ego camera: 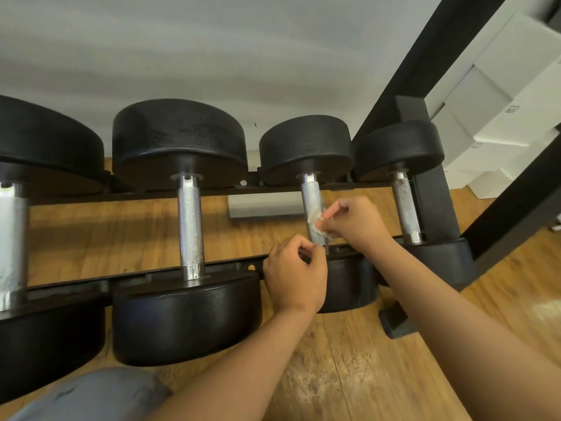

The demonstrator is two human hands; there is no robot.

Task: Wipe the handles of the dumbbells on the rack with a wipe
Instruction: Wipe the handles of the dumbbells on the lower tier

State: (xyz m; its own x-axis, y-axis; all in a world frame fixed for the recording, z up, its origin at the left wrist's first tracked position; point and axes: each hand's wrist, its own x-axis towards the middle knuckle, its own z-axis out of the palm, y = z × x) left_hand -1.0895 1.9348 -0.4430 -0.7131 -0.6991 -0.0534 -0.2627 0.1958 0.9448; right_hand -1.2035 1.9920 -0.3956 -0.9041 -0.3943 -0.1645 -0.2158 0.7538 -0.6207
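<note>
Though four dumbbells show, only one is in hand. The black rack (136,273) carries them across two rails, with a wood floor (349,375) beneath.

- Third dumbbell (306,147) from the left: black round heads. Its knurled metal handle (312,199) spans the gap between the rails.
- Right hand (355,223): reaches in from the right, thumb and fingers pinching a small crumpled wipe (315,221) against the right side of that handle, about mid-length.
- Left hand (296,275): fingers curled at the near end of the same handle, just above the near head. Cannot tell whether it grips the bar or is simply bunched beside it.
- The wipe is pale and wadded, and covers only a small patch of the knurling.

Judgement on the step: a wad this small will skip grooves. Better to open it out, wrap it round the bar, and twist while sliding from collar to collar so the underside is covered too. If the left hand braces the near head, the dumbbell should not roll on the rails under the rubbing. Firm pressure suits knurling, and the wipe may snag or shred on it, so fold rather than drag a loose edge.

The fourth handle (406,211) shows reddish specks near its far end. It looks due for attention next.
</note>
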